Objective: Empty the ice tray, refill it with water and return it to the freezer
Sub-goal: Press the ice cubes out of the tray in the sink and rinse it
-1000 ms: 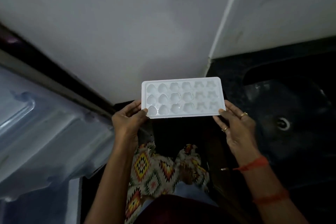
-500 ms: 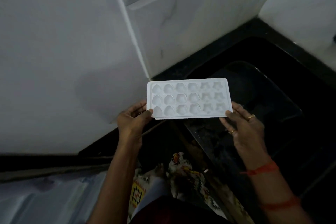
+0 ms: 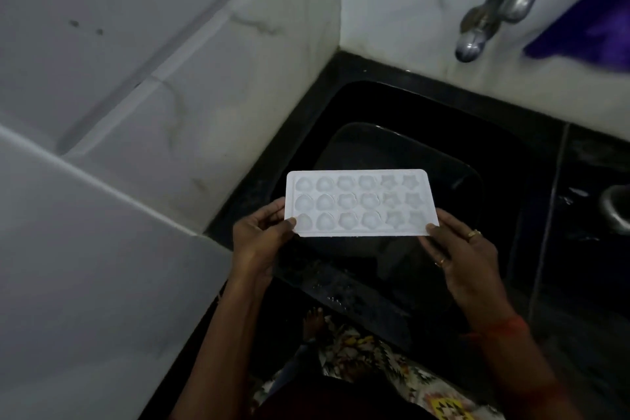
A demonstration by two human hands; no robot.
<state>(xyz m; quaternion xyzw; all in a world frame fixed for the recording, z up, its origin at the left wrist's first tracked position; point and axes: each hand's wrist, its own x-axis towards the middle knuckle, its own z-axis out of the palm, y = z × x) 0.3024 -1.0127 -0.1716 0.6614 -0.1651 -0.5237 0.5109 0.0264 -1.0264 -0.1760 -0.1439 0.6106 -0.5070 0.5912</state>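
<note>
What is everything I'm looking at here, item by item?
ice tray: one, white, held over the sink
sink: one, black, in the counter corner
tap: one, silver metal, on the wall behind the sink
cloth: one, purple, top right against the wall
wall tiles: several, white, left and back
garment: one, patterned multicolour, bottom of view
left hand: one, grips the tray's left end
right hand: one, wears two gold rings, grips the tray's right end
</note>
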